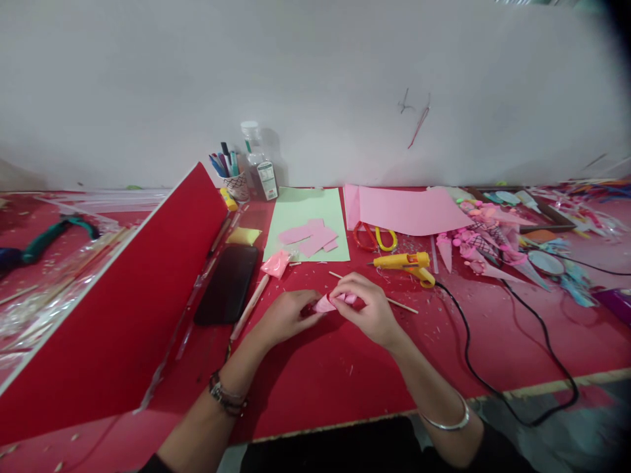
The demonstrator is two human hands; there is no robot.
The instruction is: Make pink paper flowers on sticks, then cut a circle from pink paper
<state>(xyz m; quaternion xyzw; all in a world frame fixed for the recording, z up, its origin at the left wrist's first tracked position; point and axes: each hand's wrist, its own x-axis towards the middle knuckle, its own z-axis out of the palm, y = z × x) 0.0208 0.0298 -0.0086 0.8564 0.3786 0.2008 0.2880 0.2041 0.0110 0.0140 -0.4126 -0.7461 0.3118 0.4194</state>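
Note:
Between my two hands is a small piece of pink paper [323, 305], partly rolled or curled. My left hand [294, 314] grips its left end with the fingers closed. Thumb and fingertips of my right hand [363, 303] pinch the right part, covering some of it. A thin wooden stick [403, 305] lies on the red table beneath my right hand. Beyond the hands, several cut pink paper pieces [310, 236] rest on a light green sheet [306, 200]. A small bag of pink material [276, 263] sits just left of that sheet's lower edge.
A yellow glue gun [403, 261] with a black cord lies to the right, below scissors [386, 239] and pink sheets [404, 209]. Several pink paper cones [486, 244] are heaped farther right. At left are a phone [227, 285] and an upright red board [133, 309].

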